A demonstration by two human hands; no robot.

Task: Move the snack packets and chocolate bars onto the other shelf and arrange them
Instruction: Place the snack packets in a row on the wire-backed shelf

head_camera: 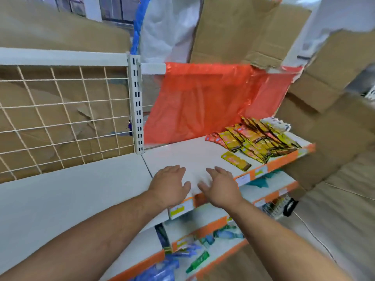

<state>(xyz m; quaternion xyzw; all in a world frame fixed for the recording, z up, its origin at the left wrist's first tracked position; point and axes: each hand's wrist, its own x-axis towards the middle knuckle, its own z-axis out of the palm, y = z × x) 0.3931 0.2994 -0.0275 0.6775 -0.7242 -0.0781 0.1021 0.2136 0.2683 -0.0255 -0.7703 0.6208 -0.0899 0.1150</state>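
Several yellow, red and gold snack packets and chocolate bars [257, 138] lie piled at the right end of the white top shelf [182, 155]. One yellow bar [235, 160] lies apart near the shelf's front edge. My left hand [169, 183] and my right hand [220, 186] hover side by side, palms down with fingers relaxed, over the bare front of that shelf. Neither hand holds anything. The single bar is just right of my right hand.
A second white shelf [60, 195] with a wire-mesh back [60, 118] adjoins on the left. Orange plastic sheet [203, 102] hangs behind the top shelf. Lower shelves [269, 187] hold blue and green packets. Cardboard [324, 126] stands at the right.
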